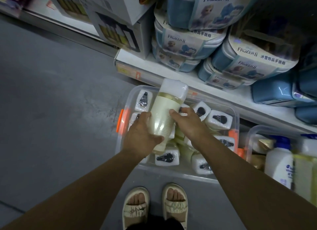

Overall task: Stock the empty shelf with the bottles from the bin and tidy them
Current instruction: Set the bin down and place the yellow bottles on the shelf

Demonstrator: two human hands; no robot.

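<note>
Sandalled feet (155,205) are recorded nearest the camera, at 6 o'clock, on the grey floor (51,101). Directly beyond them a clear bin (235,116) is seen, packed with upright cream bottles (218,120). One bottle (167,109) is held above the bin at centre, white cap pointing to 12 o'clock. It is gripped by both hands: the left hand (141,135) is curled round its base, and the right hand (187,123) is pressed with bent fingers against its right flank.

The step in hand is judged to be removal of a bottle from the bin; placement is not yet made. A lift toward a shelf is called for next, but no empty shelf is visible.

At 1 o'clock the shelf edge (214,92) overhangs the bin's far rim and is loaded with blue cases (253,58). A second bin (252,138) crowds 3 o'clock. Open room is noted from 8 to 10 o'clock.
</note>
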